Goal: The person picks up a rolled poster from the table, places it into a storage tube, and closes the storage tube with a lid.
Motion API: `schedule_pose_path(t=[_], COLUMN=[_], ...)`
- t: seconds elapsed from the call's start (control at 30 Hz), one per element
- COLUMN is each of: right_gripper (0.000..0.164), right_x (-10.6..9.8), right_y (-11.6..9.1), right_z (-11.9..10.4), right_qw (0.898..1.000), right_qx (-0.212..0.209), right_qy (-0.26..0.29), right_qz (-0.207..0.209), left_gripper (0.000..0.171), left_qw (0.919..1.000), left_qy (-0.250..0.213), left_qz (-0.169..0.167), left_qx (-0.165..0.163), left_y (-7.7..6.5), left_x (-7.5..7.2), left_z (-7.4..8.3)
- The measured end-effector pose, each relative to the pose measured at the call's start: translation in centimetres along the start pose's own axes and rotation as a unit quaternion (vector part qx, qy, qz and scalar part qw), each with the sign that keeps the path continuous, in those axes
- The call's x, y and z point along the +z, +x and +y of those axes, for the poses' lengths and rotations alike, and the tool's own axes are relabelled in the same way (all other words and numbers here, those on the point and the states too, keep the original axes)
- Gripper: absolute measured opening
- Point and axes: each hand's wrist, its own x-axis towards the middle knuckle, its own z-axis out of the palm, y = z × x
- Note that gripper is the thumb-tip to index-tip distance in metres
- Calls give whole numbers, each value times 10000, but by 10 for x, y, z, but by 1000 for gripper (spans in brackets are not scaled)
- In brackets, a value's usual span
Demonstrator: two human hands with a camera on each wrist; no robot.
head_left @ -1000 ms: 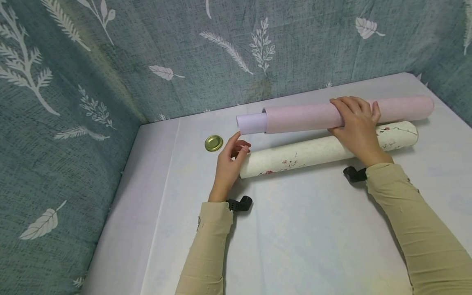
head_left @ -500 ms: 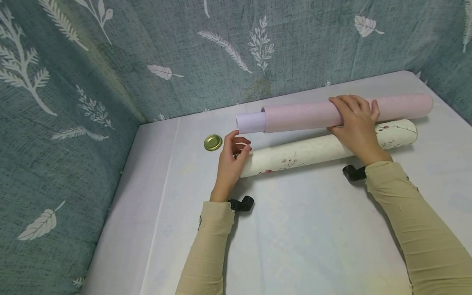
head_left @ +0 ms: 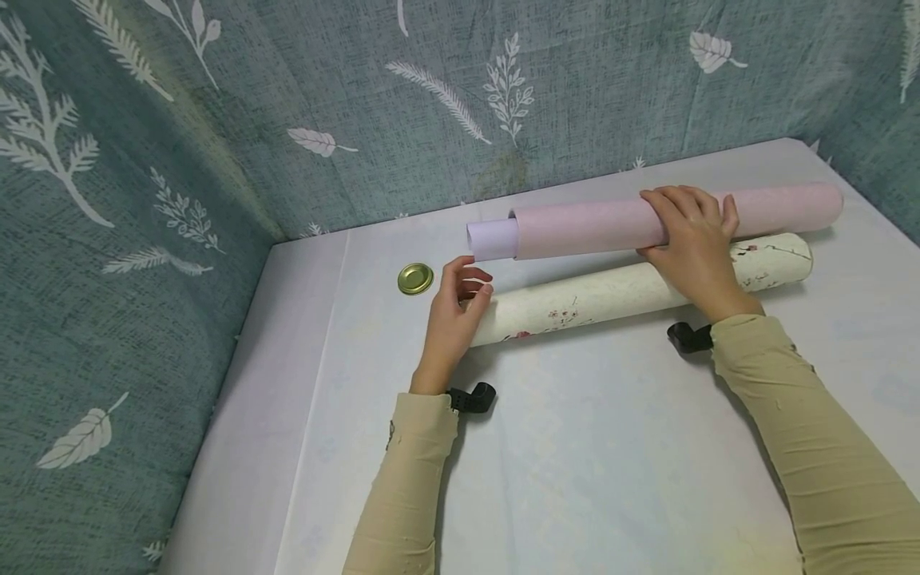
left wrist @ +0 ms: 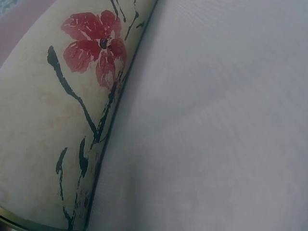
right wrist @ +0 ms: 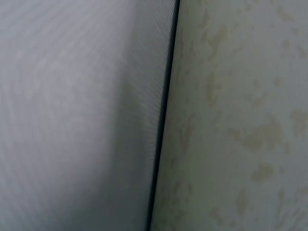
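My right hand [head_left: 693, 243] lies over a pink tube [head_left: 589, 230] and grips it around the middle. A lavender paper roll [head_left: 494, 239] sticks out of the pink tube's left end. The left hand [head_left: 454, 311] has its index fingertip at the lower edge of that roll's end, its other fingers loosely bent. Its thumb lies by the left end of a cream tube [head_left: 604, 299] with a blossom print, which rests just in front of the pink one. In the left wrist view a red flower [left wrist: 98, 45] shows on the cream tube. Neither wrist view shows fingers.
A round gold-coloured lid [head_left: 415, 278] lies on the pale tablecloth [head_left: 589, 447], left of the tubes. Green leaf-patterned cloth [head_left: 402, 104] rises behind and at the left. Each wrist wears a black camera mount [head_left: 473, 398].
The lavender roll has slid slightly to the right, farther into the pink tube. My left hand has shifted a little to the right with it; the right hand keeps its hold.
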Motion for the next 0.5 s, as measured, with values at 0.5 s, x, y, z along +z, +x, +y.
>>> schedule_pose_path(t=[0.5], right_gripper=[68], right_x=[1], right_y=[0], right_z=[1], right_qw=[9999], right_qx=[-80], right_qy=[-10], right_qz=[83], left_gripper=[43], left_qw=[9965], left_qy=[686], left_qz=[-464], left_qx=[132], left_y=[6], left_x=[2], left_z=[-29])
